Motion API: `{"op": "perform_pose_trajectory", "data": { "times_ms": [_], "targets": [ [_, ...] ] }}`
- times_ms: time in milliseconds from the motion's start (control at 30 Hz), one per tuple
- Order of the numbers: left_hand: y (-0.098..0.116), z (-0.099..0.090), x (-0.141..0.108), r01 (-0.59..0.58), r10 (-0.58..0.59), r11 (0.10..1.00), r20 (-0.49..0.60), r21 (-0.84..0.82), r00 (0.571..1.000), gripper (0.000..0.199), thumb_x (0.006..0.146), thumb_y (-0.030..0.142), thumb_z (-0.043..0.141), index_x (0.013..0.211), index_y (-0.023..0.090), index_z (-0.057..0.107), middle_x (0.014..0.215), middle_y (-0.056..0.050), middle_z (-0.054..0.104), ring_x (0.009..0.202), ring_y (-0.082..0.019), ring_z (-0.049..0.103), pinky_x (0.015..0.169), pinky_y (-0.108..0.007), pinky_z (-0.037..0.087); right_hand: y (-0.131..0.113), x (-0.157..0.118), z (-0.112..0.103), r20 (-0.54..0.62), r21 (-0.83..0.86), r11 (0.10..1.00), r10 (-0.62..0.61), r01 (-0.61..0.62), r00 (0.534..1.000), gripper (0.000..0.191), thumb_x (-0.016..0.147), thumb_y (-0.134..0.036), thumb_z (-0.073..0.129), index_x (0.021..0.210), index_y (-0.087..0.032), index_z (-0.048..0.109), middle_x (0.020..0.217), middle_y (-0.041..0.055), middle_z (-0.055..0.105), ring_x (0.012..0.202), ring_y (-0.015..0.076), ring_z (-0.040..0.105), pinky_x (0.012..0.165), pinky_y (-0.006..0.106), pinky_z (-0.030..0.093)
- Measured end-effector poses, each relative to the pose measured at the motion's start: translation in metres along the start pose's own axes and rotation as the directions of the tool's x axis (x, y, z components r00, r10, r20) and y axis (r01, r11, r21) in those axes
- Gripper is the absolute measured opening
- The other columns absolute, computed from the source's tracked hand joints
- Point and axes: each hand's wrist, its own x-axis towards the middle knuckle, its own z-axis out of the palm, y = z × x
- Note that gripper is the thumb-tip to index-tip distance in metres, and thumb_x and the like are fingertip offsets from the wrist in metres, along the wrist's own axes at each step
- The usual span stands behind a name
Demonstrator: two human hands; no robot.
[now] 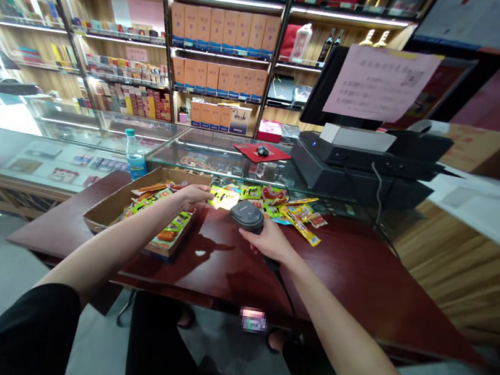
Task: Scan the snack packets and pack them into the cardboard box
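My left hand (196,197) pinches the edge of a yellow-green snack packet (224,198) above the far part of the dark red table. Just right of the packet, my right hand (265,239) is wrapped round a black handheld scanner (247,215), whose head points toward the packet. A cardboard box (108,207) with green and orange snack packets (178,222) stands left, partly under my left forearm. Behind and right of the scanner lies a loose pile of colourful packets (298,213).
A blue-labelled bottle (135,156) stands behind the box. Beyond the table (340,276) is a glass counter with a mouse (263,150) on a red mat (246,149). A monitor (324,86) stands at the right. The scanner's cable (287,293) runs over the table's front edge.
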Motion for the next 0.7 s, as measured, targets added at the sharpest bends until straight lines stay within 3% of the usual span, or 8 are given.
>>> {"op": "perform_pose_trajectory", "data": {
  "times_ms": [167, 300, 400, 567, 700],
  "targets": [
    [0.003, -0.002, -0.001, 0.015, -0.015, 0.999, -0.003, -0.052, 1.0, 0.023, 0.062, -0.003, 0.076, 0.075, 0.011, 0.062, 0.064, 0.0, 0.063, 0.057, -0.009, 0.061, 0.074, -0.034, 0.062, 0.005, -0.001, 0.0, 0.007, 0.017, 0.999, 0.028, -0.028, 1.0, 0.036, 0.079, -0.042, 0.065, 0.104, -0.016, 0.058, 0.053, -0.0027, 0.061, 0.042, 0.015, 0.059, 0.041, 0.023, 0.046],
    [0.008, -0.019, -0.009, 0.008, -0.011, 0.996, -0.027, -0.087, 1.0, 0.022, 0.062, -0.004, 0.076, 0.075, 0.009, 0.063, 0.071, -0.005, 0.067, 0.067, -0.013, 0.066, 0.075, -0.033, 0.061, 0.0, -0.001, 0.002, 0.03, 0.023, 1.0, 0.018, -0.019, 0.999, 0.034, 0.078, -0.039, 0.067, 0.102, -0.017, 0.058, 0.051, -0.0027, 0.06, 0.041, 0.0148, 0.059, 0.042, 0.023, 0.047],
    [0.013, -0.045, -0.021, -0.012, 0.001, 0.992, -0.088, -0.124, 0.996, 0.021, 0.063, -0.004, 0.075, 0.074, 0.009, 0.063, 0.075, -0.005, 0.067, 0.068, -0.013, 0.067, 0.076, -0.032, 0.061, -0.008, 0.0, 0.006, 0.046, 0.027, 0.999, 0.021, -0.023, 0.999, 0.033, 0.078, -0.037, 0.067, 0.102, -0.016, 0.058, 0.05, -0.0025, 0.06, 0.041, 0.0155, 0.059, 0.041, 0.024, 0.047],
    [0.021, -0.104, -0.048, -0.067, 0.027, 0.984, -0.235, -0.164, 0.972, 0.016, 0.07, 0.0, 0.073, 0.078, 0.009, 0.064, 0.077, -0.006, 0.068, 0.07, -0.014, 0.069, 0.074, -0.029, 0.061, -0.018, 0.011, 0.023, 0.09, -0.004, 1.0, 0.005, -0.004, 0.996, 0.027, 0.079, -0.039, 0.066, 0.093, -0.017, 0.06, 0.051, -0.0016, 0.061, 0.042, 0.0153, 0.059, 0.044, 0.024, 0.047],
    [0.028, -0.138, -0.071, -0.072, 0.026, 0.984, -0.273, -0.162, 0.962, 0.015, 0.071, 0.003, 0.074, 0.083, 0.01, 0.067, 0.083, -0.009, 0.071, 0.075, -0.018, 0.071, 0.069, -0.025, 0.061, -0.021, 0.022, 0.039, 0.114, -0.032, 0.999, -0.037, 0.041, 0.993, 0.028, 0.078, -0.039, 0.066, 0.094, -0.016, 0.061, 0.053, -0.001, 0.062, 0.044, 0.0151, 0.06, 0.046, 0.024, 0.046]
  ]
}}
